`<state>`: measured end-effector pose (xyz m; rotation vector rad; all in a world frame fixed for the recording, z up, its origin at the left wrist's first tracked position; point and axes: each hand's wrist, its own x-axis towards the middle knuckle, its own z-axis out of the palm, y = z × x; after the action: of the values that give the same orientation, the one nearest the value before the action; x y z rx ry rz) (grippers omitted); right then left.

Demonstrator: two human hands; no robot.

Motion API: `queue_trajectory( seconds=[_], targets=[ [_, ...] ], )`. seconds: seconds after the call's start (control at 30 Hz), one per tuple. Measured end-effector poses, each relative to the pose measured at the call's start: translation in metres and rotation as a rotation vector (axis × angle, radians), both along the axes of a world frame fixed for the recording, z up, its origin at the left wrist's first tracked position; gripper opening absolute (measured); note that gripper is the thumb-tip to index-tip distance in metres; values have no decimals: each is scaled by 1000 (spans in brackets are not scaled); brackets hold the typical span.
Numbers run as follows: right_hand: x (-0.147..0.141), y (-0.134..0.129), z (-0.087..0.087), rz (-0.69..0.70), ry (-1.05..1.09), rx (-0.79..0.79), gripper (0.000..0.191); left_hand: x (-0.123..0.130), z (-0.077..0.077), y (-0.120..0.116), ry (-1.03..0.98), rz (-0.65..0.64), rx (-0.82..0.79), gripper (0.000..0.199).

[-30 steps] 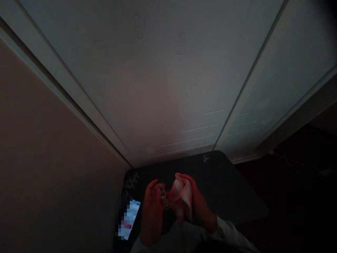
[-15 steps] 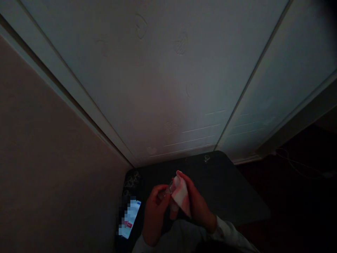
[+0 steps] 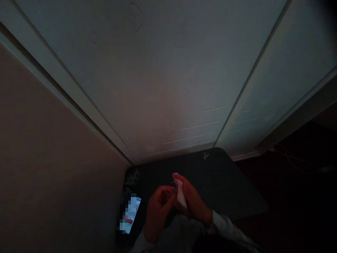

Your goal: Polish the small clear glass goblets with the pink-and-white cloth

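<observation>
Cloth (image 3: 181,194) at six o'clock on my remote feed, pink and white!
Here the left hand (image 3: 158,207) has thumb and fingertips pinching a small clear piece (image 3: 173,192), mostly hidden, right beside the cloth, while I see the right hand (image 3: 194,197) with its fingers folded round the fabric, over the dark table (image 3: 218,186). From the hands, a lit phone (image 3: 134,210) lies at eight o'clock, a tiny trinket (image 3: 206,155) at one.
</observation>
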<state>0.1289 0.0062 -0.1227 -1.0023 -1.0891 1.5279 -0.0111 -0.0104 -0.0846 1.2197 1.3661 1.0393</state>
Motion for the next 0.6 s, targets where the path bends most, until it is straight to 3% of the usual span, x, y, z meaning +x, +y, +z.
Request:
queue_trajectory(
  seconds=[0.17, 0.3, 0.4, 0.6],
  targets=[
    [0, 1, 1, 24, -46, 85, 49, 5, 3, -2, -75, 29, -14, 19],
    [-1, 0, 1, -16, -135, 77, 41, 5, -7, -2, -187, 124, 30, 37],
    [-2, -1, 4, -72, -132, 84, 39, 2, -13, -2, -252, 147, 51, 37],
    [-3, -2, 13, -176, -33, -49, 31, 1, -4, -6, -191, -16, -4, 33]
  ],
)
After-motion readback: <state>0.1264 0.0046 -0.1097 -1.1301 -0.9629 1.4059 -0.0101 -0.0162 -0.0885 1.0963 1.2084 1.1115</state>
